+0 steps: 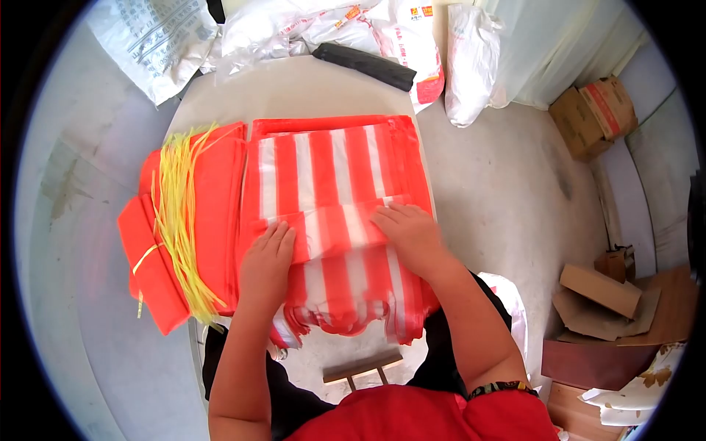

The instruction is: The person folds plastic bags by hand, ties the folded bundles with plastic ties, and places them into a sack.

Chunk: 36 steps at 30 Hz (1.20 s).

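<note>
A red-and-white striped plastic bag (340, 165) lies on a stack of red plastic bags (416, 147) on the table in front of me. A band of it is folded over across the middle, and its ragged lower end hangs past the near table edge. My left hand (268, 253) rests on the left side of the fold with its fingers stretched out. On the right side of the fold, my right hand (406, 231) lies with fingers extended over the plastic. Both thumbs are hard to make out.
Left of the stack lie folded red bags (217, 220) with a bundle of yellow strips (176, 213) on them. A black roll (364, 65) sits at the far table edge. White sacks (323, 26) stand behind. Cardboard boxes (596, 117) are at the right.
</note>
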Tool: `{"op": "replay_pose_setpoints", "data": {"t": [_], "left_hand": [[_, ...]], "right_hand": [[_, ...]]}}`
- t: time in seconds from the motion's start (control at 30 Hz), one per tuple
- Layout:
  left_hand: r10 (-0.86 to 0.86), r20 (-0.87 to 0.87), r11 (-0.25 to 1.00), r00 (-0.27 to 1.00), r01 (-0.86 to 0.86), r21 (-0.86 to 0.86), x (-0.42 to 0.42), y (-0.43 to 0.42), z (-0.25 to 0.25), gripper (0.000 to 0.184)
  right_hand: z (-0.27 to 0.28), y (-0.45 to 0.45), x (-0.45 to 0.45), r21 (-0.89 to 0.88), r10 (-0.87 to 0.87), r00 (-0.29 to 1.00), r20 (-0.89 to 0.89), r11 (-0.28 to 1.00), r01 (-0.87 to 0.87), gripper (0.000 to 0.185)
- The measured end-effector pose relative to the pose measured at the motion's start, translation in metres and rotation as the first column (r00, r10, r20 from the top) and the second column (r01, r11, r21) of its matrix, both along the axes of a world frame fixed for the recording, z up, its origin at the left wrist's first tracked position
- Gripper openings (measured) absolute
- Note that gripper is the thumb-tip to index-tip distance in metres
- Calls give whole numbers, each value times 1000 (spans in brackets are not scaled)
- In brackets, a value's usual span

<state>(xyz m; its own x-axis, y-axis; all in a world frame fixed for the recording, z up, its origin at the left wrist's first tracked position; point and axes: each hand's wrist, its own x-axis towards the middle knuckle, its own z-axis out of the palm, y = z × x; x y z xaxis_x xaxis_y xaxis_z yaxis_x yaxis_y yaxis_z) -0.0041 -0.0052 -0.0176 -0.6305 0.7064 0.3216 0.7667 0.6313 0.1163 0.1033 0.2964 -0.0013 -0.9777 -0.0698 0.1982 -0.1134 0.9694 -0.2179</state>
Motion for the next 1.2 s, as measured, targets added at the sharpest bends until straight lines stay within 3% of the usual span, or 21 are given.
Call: {"op": "replay_pose_setpoints", "data": {"t": [0.03, 0.07, 0.13, 0.17, 0.27, 0.33, 0.43, 0.47, 0.57, 0.67, 0.77, 0.83, 0.97, 1.2], "left_hand": [[13, -14, 1000, 1000, -13, -7, -1, -2, 5, 42], [68, 104, 997, 992, -65, -35, 2, -3, 13, 42], [188, 327, 981, 926, -162, -106, 13, -2, 47, 42], [185, 465, 981, 866, -193, -30, 16, -6, 56, 44], [33, 823, 916, 567, -347, 202, 28, -18, 66, 49], [-211, 939, 792, 271, -516, 327, 37, -26, 61, 50], [-33, 945, 959, 325, -256, 121, 33, -42, 64, 63], [130, 917, 975, 378, -217, -49, 33, -42, 72, 71], [120, 760, 992, 639, -44, -120, 29, -47, 71, 82], [-57, 626, 998, 778, 54, 24, 28, -44, 57, 91], [-189, 608, 980, 771, 108, 166, 24, -35, 32, 93], [-182, 609, 980, 772, 88, 181, 28, -25, 27, 91], [-182, 468, 981, 865, 124, 151, 40, -21, 9, 85], [-209, 376, 977, 903, 205, 52, 45, -28, -4, 73]], "right_hand": [[12, 3, 0, 24, -40, 996, 74, 999, 38, 45], [24, 4, 0, 49, -80, 986, 147, 996, 73, 45], [39, 1, 4, 36, -187, 959, -215, 979, 199, 43], [45, -1, 5, 8, -235, 892, -385, 966, 258, 43], [56, -9, 1, -286, -288, 542, -789, 954, 90, 37], [59, -22, 8, -213, -183, 701, -689, 976, 45, 34], [36, -35, 8, -134, 123, 894, -431, 971, -199, 25], [25, -39, 6, -130, 252, 913, -321, 943, -306, 21], [9, -64, 11, -217, 265, 957, -119, 933, -286, 19], [8, -83, 10, -248, 353, 927, -129, 893, -374, 17], [3, -96, 3, -181, 491, 837, -243, 824, -536, 17], [6, -102, -1, -183, 543, 819, -185, 800, -572, 19], [6, -101, -8, -211, 545, 831, 110, 830, -516, 23], [-1, -80, -33, -138, 418, 890, 184, 907, -397, 26]]}}
